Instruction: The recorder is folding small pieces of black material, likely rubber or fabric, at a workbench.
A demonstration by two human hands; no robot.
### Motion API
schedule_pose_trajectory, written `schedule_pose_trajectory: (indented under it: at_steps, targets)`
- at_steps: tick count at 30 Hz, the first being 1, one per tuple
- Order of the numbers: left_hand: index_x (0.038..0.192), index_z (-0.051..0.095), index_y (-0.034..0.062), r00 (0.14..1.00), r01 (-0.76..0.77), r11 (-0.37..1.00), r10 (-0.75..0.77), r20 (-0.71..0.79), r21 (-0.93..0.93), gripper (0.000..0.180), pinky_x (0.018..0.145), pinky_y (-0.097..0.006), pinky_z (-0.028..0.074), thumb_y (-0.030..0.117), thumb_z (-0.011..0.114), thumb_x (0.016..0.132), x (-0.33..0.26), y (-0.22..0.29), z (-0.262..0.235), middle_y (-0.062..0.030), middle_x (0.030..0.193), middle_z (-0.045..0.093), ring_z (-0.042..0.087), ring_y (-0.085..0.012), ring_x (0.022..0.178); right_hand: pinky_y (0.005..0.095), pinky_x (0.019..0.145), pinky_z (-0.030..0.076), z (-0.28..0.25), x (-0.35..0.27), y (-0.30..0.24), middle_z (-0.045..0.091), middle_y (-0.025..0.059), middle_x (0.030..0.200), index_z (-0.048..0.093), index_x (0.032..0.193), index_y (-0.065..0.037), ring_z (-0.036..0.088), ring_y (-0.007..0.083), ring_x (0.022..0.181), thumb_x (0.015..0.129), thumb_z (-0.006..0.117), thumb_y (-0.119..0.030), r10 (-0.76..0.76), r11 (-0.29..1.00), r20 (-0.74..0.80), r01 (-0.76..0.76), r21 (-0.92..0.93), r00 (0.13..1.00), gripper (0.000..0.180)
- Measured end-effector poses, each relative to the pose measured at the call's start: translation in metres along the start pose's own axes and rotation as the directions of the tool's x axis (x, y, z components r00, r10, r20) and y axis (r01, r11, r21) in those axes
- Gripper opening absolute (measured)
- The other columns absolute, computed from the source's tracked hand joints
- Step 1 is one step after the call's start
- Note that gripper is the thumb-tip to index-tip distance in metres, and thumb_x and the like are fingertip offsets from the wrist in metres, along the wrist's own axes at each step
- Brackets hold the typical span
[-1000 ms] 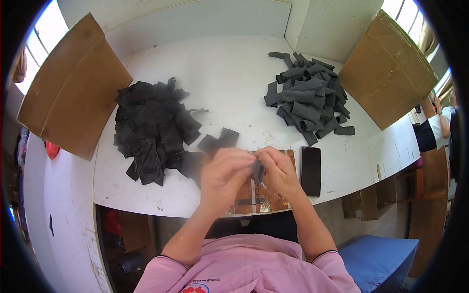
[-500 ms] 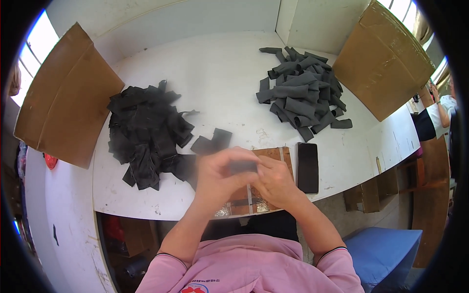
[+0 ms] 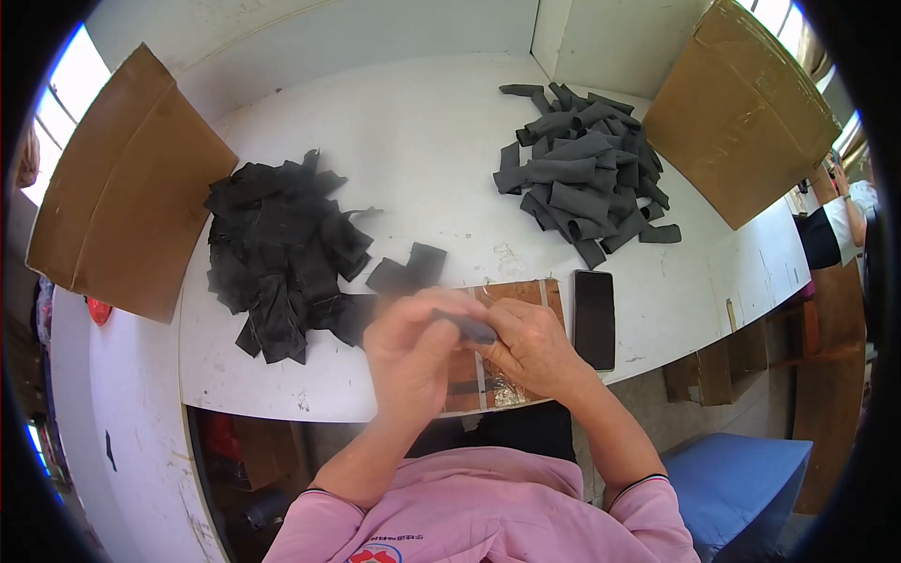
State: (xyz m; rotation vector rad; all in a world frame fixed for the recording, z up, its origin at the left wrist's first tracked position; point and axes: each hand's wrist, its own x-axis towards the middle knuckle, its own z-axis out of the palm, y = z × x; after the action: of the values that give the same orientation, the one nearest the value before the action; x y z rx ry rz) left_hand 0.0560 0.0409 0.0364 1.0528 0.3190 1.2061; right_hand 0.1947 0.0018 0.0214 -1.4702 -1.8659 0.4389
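A dark grey fabric tube (image 3: 466, 327) is held between my two hands above the front edge of the table. My left hand (image 3: 413, 342), a little blurred, curls its fingers and thumb round the left part of the tube. My right hand (image 3: 530, 342) pinches its right end. Beneath them lies a brown board (image 3: 549, 300) crossed by strips of tape. To the left spreads a pile of flat black fabric pieces (image 3: 282, 244), with a few grey pieces (image 3: 413, 267) next to it. At the back right is a heap of rolled grey fabric tubes (image 3: 582, 169).
A black phone (image 3: 593, 321) lies right of the board. Cardboard boxes stand at the left (image 3: 131, 188) and right (image 3: 741, 113) of the white table (image 3: 413, 122). A blue bin (image 3: 737, 483) is at the lower right. Another person (image 3: 840, 220) is at the far right.
My left hand has turned and shifted slightly left. The fabric tube between my hands now tilts down to the right. The piles look unchanged.
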Motion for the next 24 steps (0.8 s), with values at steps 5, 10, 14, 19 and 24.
schedule_pose_trajectory:
  at_steps: [5, 10, 14, 19, 24]
  targets:
    - [0.082, 0.052, 0.0034, 0.980, 0.023, 0.956, -0.081, -0.184, -0.294, 0.011, 0.078, -0.037, 0.040, 0.013, 0.056, 0.082, 0.000, 0.008, -0.013, -0.0090, 0.077, 0.054, 0.051, -0.0213, 0.080, 0.0370, 0.051, 0.042, -0.002, 0.003, -0.004, 0.052, 0.0095, 0.062, 0.053, 0.066, -0.004, 0.054, 0.0271, 0.059, 0.074, 0.060, -0.026, -0.083, 0.987, 0.040, 0.087, -0.137, 0.996, 0.025]
    - [0.089, 0.056, -0.0009, 0.993, 0.059, 0.994, -0.068, -0.098, -0.092, 0.012, 0.064, -0.025, 0.042, 0.001, 0.056, 0.077, -0.006, -0.004, -0.023, -0.0074, 0.084, 0.057, 0.052, -0.0131, 0.071, 0.0365, 0.049, 0.041, 0.023, -0.009, 0.010, 0.051, 0.0097, 0.061, 0.051, 0.063, -0.003, 0.053, 0.0271, 0.057, 0.076, 0.058, -0.026, -0.024, 0.998, -0.006, 0.023, -0.064, 1.000, 0.026]
    - [0.075, 0.059, -0.0025, 0.997, -0.016, 0.968, 0.036, -0.075, 0.252, 0.004, 0.059, -0.020, 0.037, -0.003, 0.055, 0.075, 0.005, 0.013, -0.026, -0.0047, 0.073, 0.056, 0.048, -0.0094, 0.067, 0.0364, 0.049, 0.041, 0.011, -0.005, 0.001, 0.051, 0.0096, 0.061, 0.051, 0.063, -0.004, 0.053, 0.0270, 0.057, 0.076, 0.058, -0.025, -0.010, 0.996, 0.041, 0.014, -0.092, 0.999, 0.026]
    - [0.075, 0.059, -0.0014, 0.976, -0.205, 0.826, 0.211, 0.049, 0.526, 0.002, 0.056, -0.020, 0.036, -0.001, 0.057, 0.076, 0.008, 0.017, -0.027, -0.0039, 0.069, 0.055, 0.047, -0.0101, 0.064, 0.0362, 0.048, 0.042, 0.027, -0.006, 0.008, 0.052, 0.0098, 0.057, 0.052, 0.062, -0.003, 0.052, 0.0283, 0.053, 0.075, 0.060, -0.023, -0.037, 0.999, -0.035, 0.037, 0.018, 0.999, 0.025]
    - [0.079, 0.057, -0.0013, 0.973, -0.065, 0.813, 0.179, -0.142, 0.578, 0.005, 0.060, -0.021, 0.040, 0.004, 0.056, 0.078, 0.006, 0.001, -0.037, -0.0051, 0.073, 0.058, 0.051, -0.0106, 0.064, 0.0308, 0.047, 0.038, -0.012, 0.012, -0.011, 0.050, 0.0093, 0.055, 0.053, 0.066, -0.001, 0.049, 0.0229, 0.049, 0.081, 0.053, -0.026, -0.038, 0.987, 0.071, 0.027, 0.156, 0.997, 0.029]
